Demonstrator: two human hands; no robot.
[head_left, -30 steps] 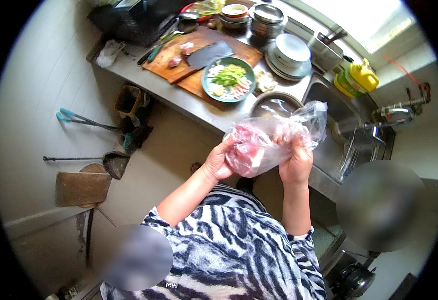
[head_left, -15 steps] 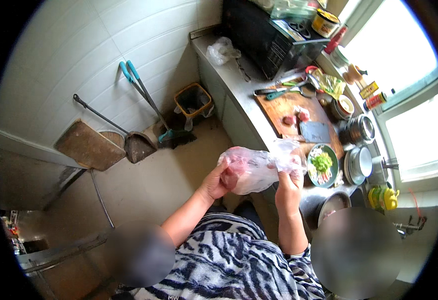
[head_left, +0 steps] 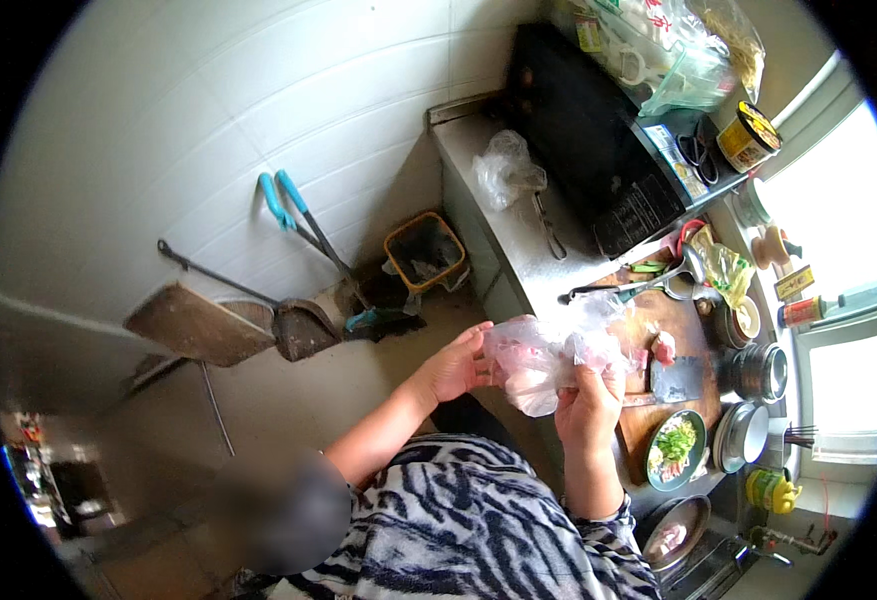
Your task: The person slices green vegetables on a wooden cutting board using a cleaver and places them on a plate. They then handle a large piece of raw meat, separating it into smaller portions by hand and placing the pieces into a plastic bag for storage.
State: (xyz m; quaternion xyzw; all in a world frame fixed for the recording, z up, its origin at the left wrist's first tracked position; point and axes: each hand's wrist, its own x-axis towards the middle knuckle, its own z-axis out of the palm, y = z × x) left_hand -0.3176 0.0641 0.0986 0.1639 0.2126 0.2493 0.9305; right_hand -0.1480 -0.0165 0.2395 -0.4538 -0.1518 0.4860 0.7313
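Bag (head_left: pixel 548 360) of pink meat is held in mid-air between floor and counter (head_left: pixel 518 250), left hand (head_left: pixel 453 365) and right hand (head_left: pixel 588 405) both closed on it. Best to support underneath and keep the mouth up. Count: one bag, one cleaver (head_left: pixel 680 378), one board (head_left: pixel 658 420), one dustpan (head_left: pixel 303 325).

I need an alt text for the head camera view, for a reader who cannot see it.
A person's left hand and right hand hold a clear plastic bag of raw pink meat beside a kitchen counter. On the counter lie a wooden cutting board, a cleaver and a green bowl of chopped vegetables.
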